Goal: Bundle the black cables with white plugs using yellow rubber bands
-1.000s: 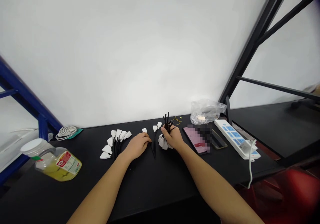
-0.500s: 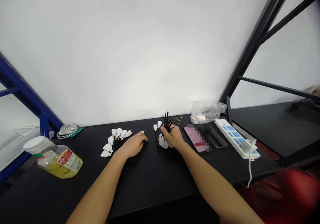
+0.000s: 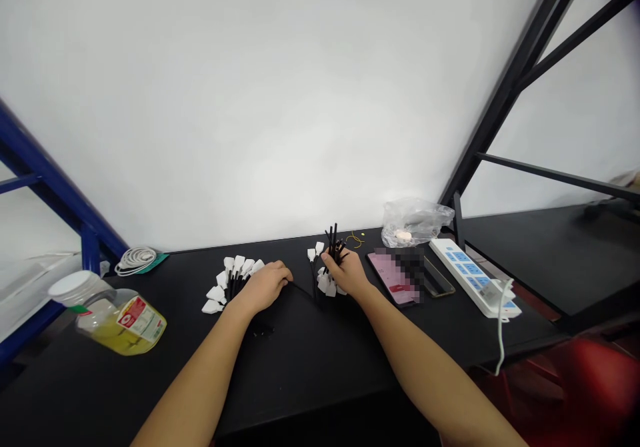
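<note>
My right hand [image 3: 345,272] is closed round a bundle of thin black sticks with flat white heads [image 3: 328,283]; their bare black ends point up and the white heads hang below the fist. My left hand [image 3: 270,283] is closed, its fingertips pinching one end of a thin black stick [image 3: 303,292] that slants right along the table. Whatever head that stick has is hidden by the fingers. Two white-headed sticks [image 3: 312,255] lie between the hands. Left of and partly under my left hand, several more white-headed sticks [image 3: 217,294] are fanned out.
The black table [image 3: 300,367] meets a white wall. At left stand a jar of yellow liquid [image 3: 115,337] and a coiled white cable [image 3: 136,260]. To the right lie a phone [image 3: 387,277], a dark flat object [image 3: 440,280], a clear plastic bag [image 3: 417,220] and a power strip [image 3: 467,270].
My left hand has drawn slightly left and back, and a black stick now shows slanting from its fingertips. My right hand keeps its bundle in the same place.
</note>
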Tool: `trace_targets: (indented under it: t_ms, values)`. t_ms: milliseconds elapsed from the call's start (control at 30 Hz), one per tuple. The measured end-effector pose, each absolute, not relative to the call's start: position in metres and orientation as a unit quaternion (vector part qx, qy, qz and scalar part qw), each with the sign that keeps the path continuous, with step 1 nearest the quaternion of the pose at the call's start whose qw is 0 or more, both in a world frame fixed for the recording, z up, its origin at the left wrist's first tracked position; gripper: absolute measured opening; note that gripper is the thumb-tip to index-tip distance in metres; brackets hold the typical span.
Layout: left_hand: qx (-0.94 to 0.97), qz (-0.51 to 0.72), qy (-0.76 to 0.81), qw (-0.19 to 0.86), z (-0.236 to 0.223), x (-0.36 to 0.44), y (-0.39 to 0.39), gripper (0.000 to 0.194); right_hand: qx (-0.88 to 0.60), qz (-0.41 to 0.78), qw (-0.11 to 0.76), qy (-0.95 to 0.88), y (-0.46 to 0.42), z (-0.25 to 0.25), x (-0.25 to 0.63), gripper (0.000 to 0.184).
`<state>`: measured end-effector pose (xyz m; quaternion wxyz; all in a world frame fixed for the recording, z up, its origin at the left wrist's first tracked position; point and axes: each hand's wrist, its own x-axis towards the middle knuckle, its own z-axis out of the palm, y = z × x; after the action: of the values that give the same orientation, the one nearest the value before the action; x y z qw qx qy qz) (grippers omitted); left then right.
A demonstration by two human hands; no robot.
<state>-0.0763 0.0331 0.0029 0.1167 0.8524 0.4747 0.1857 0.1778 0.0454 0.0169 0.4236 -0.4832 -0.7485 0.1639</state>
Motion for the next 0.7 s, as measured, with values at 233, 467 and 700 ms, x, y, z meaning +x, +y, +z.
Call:
trace_targets:
  t_ms: [233,467,700]
  values:
    - [0.715,0.419,0.465,0.311,0.004,-0.053,0.032,0.018,-0.473,0.176,0.427,-0.75,0.045,0.017,0.178,0.022]
    - [0.692,0.46,0.431,0.35,-0.002,-0.01,0.012,0.021,-0.39,0.206,0.422,-0.792,0.039,0.019,0.178,0.021]
    - [0.727,0.436,0.455,0.272,-0.004,-0.012,0.015,0.025,-0.357,0.236,0.436,-0.792,0.04,0.014,0.179,0.029]
